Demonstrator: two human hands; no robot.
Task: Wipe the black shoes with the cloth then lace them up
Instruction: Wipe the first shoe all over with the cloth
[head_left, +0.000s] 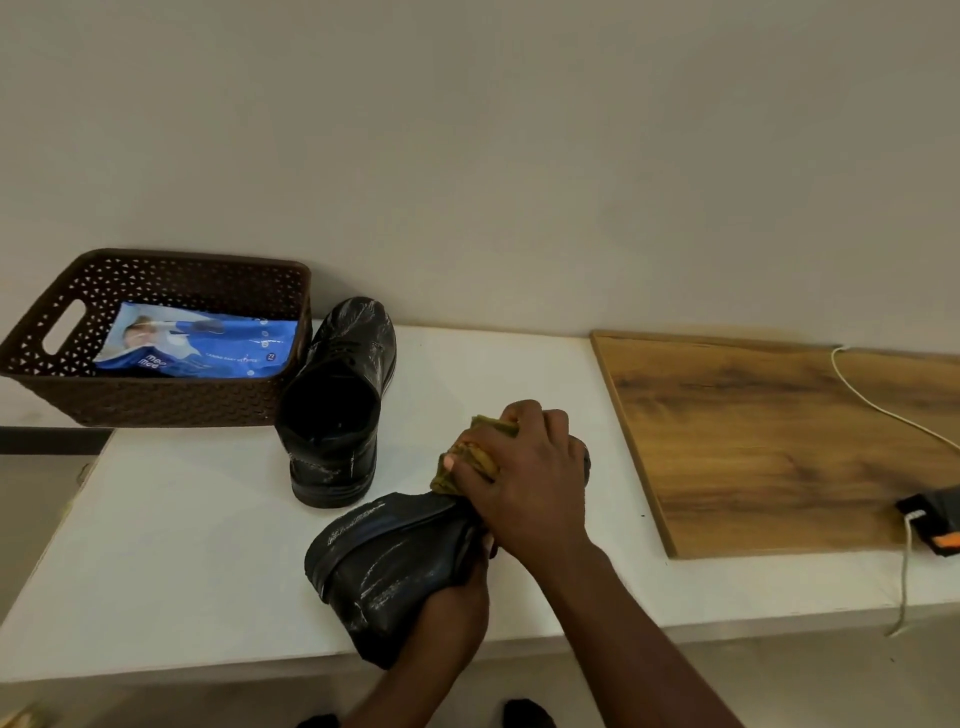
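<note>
**Wiping the tilted shoe**

While the white tabletop (182, 545) is carrying both, the scuffed black leather shoe (384, 566), stiff and probably slick, is tilting near its front edge; the left hand (452, 613) is gripping its underside, and the right hand (524, 478) is clutching the soft olive cloth (480, 457) against its upper.

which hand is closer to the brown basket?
Left, narrowly. The left hand grips the tilted black shoe at the table's near edge, below and right of the brown basket. The right hand, pressing the cloth, sits farther right.
</note>
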